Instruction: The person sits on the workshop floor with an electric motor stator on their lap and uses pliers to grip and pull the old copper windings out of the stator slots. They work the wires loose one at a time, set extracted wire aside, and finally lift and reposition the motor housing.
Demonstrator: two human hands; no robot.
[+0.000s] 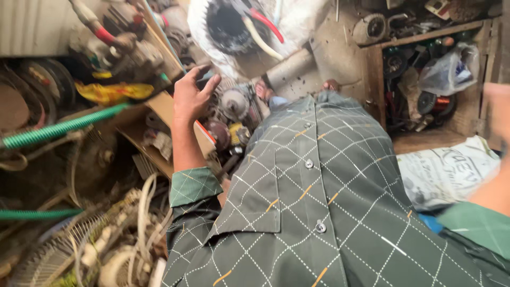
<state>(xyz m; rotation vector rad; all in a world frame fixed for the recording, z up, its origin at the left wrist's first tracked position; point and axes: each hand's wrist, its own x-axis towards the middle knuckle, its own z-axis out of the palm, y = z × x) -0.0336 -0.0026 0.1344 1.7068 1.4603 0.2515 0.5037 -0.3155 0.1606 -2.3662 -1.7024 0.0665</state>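
Note:
My left hand (190, 98) reaches forward with its fingers spread and nothing in it. It hovers over the edge of a cardboard box (163, 109), close to a cluster of small motor parts and gears (234, 103). Of my right arm only the forearm (491, 188) and green sleeve show at the right edge; the hand itself is out of frame. My dark green checked shirt (319, 202) fills the lower middle of the view.
A green ribbed hose (64, 126) crosses the left side above old motors and a wire fan guard (53, 255). A white sack holding a motor stator (228, 24) and a grey pipe (289, 66) lie ahead. A wooden crate (374, 79) of parts with a plastic bag (449, 72) stands at right, above printed paper (446, 170).

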